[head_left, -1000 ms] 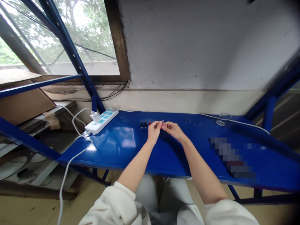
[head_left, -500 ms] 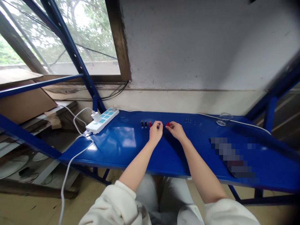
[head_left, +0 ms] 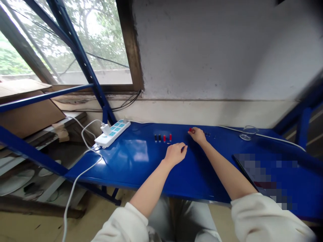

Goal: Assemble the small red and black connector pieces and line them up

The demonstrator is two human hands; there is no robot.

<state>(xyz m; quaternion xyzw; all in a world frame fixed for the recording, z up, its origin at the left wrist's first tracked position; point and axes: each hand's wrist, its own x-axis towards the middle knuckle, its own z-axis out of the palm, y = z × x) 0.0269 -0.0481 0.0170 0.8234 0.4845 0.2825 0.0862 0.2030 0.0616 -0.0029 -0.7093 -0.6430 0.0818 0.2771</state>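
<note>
My right hand (head_left: 198, 135) is over the far middle of the blue table, its thumb and fingertips pinching a small red piece (head_left: 190, 129). My left hand (head_left: 176, 153) hovers nearer to me, its fingers curled in with the tips together. Anything in its fingertips is too small to make out. Beyond it, in a row, are two small black cylinders (head_left: 159, 138) and two small red cylinders (head_left: 164, 138), each with a pale lower end. A tiny light sliver lies by the row, close to my left knuckles.
Small metal bits (head_left: 207, 134) lie just right of my right hand. A white power strip (head_left: 111, 135) with a plug and cable is at the left end of the blue table (head_left: 121, 168). A clear round container (head_left: 248, 133) stands at the back right, and a blurred-out dark object lies nearer.
My left hand has drawn back toward me and right, away from the row, exposing the second red cylinder. My right hand has moved slightly right with the red piece. The camera view has shifted slightly.
</note>
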